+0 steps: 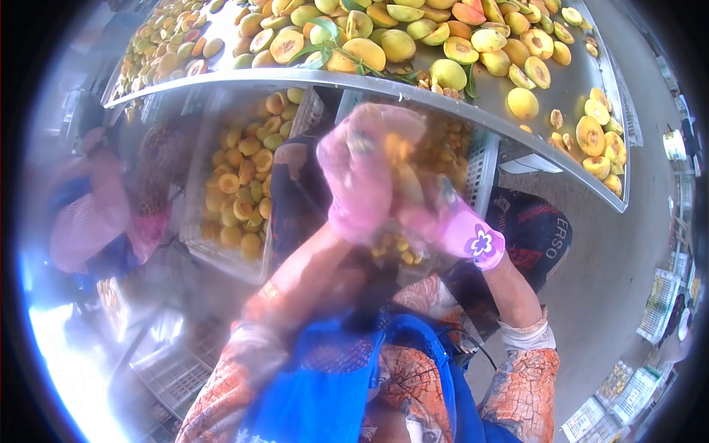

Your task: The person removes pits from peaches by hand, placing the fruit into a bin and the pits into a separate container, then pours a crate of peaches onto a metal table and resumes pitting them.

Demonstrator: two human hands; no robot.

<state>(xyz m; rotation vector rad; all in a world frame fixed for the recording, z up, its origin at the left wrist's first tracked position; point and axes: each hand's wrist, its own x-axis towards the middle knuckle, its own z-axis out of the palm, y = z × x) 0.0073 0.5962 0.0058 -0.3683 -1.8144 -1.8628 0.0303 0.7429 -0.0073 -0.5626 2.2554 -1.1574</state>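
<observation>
My left hand, in a pink glove, is closed just below the table edge, its fingers curled. Beside it, a blurred yellow-orange peach shows between my two hands, and the left fingers seem to grip it. My right hand wears a pink glove with a white flower on the cuff. It comes in from the right, close to the peach, with fingers smeared by motion, so its grip is unclear. Beneath both hands stands a crate holding yellow-brown pieces, partly hidden by the gloves.
A metal table spans the top, heaped with whole and halved peaches and some leaves. A crate of peach halves stands left of my legs. Another person's pink sleeve is at far left. Several white baskets line the right.
</observation>
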